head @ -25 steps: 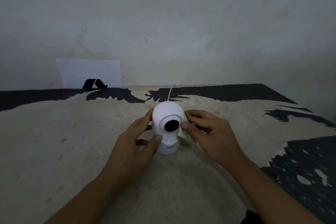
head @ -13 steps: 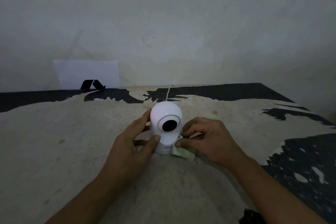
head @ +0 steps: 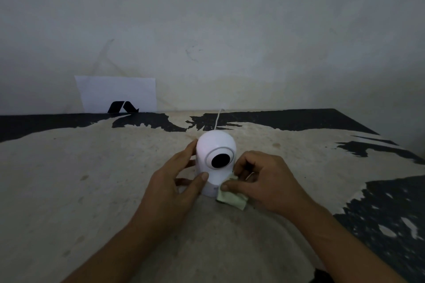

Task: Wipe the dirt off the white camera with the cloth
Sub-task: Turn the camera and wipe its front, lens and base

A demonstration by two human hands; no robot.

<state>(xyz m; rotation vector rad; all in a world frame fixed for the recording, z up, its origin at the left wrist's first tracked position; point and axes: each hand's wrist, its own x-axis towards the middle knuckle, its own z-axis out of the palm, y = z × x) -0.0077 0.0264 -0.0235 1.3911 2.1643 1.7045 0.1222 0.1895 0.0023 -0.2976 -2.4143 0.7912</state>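
Note:
The white camera (head: pixel 216 145) stands upright at the middle of the table, its round black lens facing me and a thin white cable running from its back toward the wall. My left hand (head: pixel 171 187) grips it from the left, thumb on the front of the base and fingers behind. My right hand (head: pixel 264 181) pinches a small pale green cloth (head: pixel 232 199) and presses it against the lower right side of the camera's base. Part of the cloth is hidden under my fingers.
The table (head: pixel 92 179) is worn, pale with black patches along the back and right side. A white sheet of paper (head: pixel 117 93) with a black mark leans on the wall at the back left. The wall rises right behind the table.
My right hand has slid the cloth down from beside the lens to the camera's lower right base. My left hand has kept its hold on the camera.

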